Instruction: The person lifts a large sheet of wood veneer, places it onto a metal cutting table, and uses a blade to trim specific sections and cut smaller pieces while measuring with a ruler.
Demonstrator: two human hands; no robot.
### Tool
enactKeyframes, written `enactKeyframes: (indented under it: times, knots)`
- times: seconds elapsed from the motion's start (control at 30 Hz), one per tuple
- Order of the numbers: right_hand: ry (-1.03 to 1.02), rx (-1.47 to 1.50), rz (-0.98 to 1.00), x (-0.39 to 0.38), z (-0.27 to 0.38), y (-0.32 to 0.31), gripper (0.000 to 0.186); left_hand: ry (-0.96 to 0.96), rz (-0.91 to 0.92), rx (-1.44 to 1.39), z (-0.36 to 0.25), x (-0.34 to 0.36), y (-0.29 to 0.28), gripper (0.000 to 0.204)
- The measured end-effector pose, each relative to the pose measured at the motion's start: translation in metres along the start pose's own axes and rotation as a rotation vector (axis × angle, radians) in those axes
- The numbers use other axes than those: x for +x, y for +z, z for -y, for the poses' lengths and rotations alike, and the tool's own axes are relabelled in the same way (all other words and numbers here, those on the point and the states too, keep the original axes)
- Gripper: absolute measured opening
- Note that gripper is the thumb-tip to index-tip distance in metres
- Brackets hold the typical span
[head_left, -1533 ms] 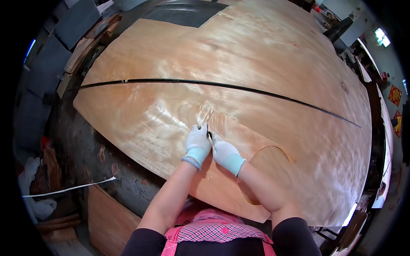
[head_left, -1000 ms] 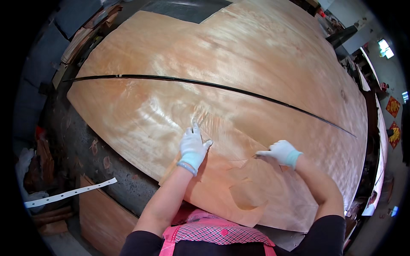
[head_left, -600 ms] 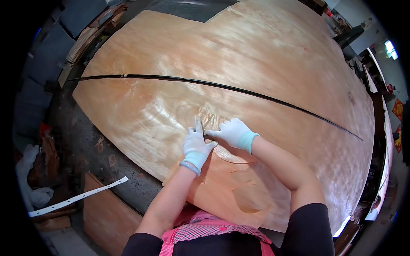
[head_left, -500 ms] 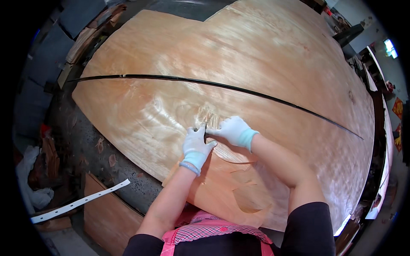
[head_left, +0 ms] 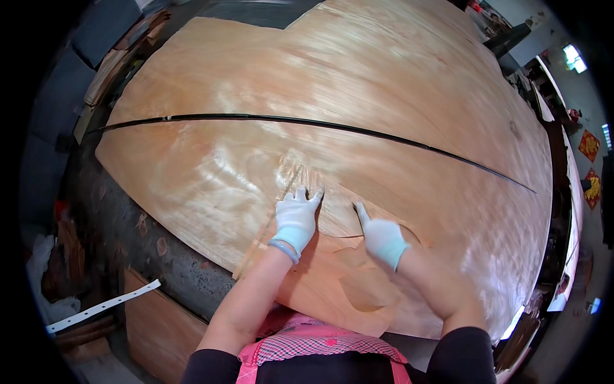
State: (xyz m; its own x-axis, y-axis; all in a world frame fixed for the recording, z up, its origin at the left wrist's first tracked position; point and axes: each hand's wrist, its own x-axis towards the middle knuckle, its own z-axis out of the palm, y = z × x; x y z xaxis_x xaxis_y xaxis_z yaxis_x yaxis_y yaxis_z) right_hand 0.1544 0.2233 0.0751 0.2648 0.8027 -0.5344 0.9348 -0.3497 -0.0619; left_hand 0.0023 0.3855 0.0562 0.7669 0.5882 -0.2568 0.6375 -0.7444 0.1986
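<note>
I have the left hand (head_left: 297, 215) flat with fingers spread on the wood veneer sheet (head_left: 204, 189), gripping nothing that I can make out. The right hand (head_left: 383, 239) points its index finger at the right side of a pale veneer patch (head_left: 338, 217), which lies between the hands, near side of the black rod (head_left: 320, 123); whether its curled fingers hold anything I can't tell. I'd keep the left palm's pressure even, work lightly along the grain, and mind the ragged veneer scrap (head_left: 368, 289) nearer me, which looks brittle.
</note>
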Motion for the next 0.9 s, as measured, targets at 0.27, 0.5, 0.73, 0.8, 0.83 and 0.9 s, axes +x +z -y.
enactKeyframes:
  times: [0.27, 0.5, 0.73, 0.8, 0.83, 0.9]
  knots:
    - [0.275, 0.394, -0.011, -0.083, 0.01, 0.051, 0.076, 0.023, 0.011, 0.054, 0.0, -0.002, 0.0, 0.061]
    - [0.119, 0.208, -0.766, -0.032, -0.046, 0.024, 0.064, 0.025, -0.023, 0.11, 0.002, 0.006, 0.003, 0.066]
    - [-0.023, 0.598, -0.256, -0.067, -0.007, -0.05, 0.025, -0.345, -0.209, -0.109, 0.019, 0.002, 0.0, 0.106]
    - [-0.397, 0.973, 0.433, -0.071, 0.004, -0.051, 0.018, -0.414, -0.133, -0.223, 0.024, 0.004, 0.001, 0.104]
    - [-0.405, 0.965, 0.434, -0.06, 0.004, -0.051, 0.018, -0.422, -0.14, -0.224, 0.024, 0.004, -0.001, 0.104]
    - [0.017, 0.843, 0.127, -0.022, -0.002, -0.042, 0.029, -0.393, -0.12, -0.263, 0.02, 0.002, -0.005, 0.101]
